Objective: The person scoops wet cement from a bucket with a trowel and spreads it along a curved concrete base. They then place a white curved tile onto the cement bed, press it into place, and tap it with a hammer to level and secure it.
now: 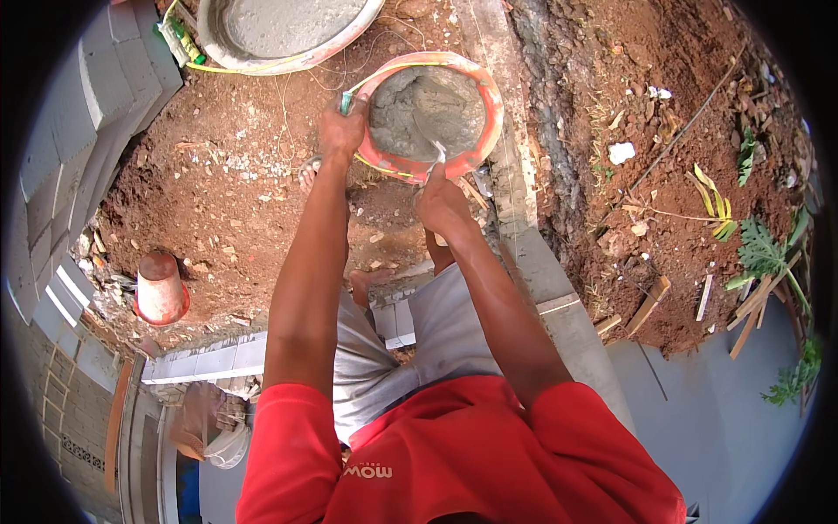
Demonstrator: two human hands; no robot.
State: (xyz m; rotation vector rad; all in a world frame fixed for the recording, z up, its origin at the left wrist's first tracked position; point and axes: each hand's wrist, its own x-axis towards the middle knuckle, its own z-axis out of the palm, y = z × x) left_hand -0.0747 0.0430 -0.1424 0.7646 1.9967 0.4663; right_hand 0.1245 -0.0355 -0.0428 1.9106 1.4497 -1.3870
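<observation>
- Two hands of ours meet one orange-red basin of wet grey mortar, just right of our left hand and beyond our right hand.
- Our left curls around a teal-green piece; we cannot tell its kind.
- Our right grips a trowel, its metal shank reaching the mortar.
- Beyond our left, we see a larger tub.

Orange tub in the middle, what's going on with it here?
A person in a red shirt has both hands at the orange tub, which holds grey mix. Their right hand grips a trowel-like tool, its far end in the mix. Their left hand is at the rim. A larger basin of grey mix sits beyond.
</observation>
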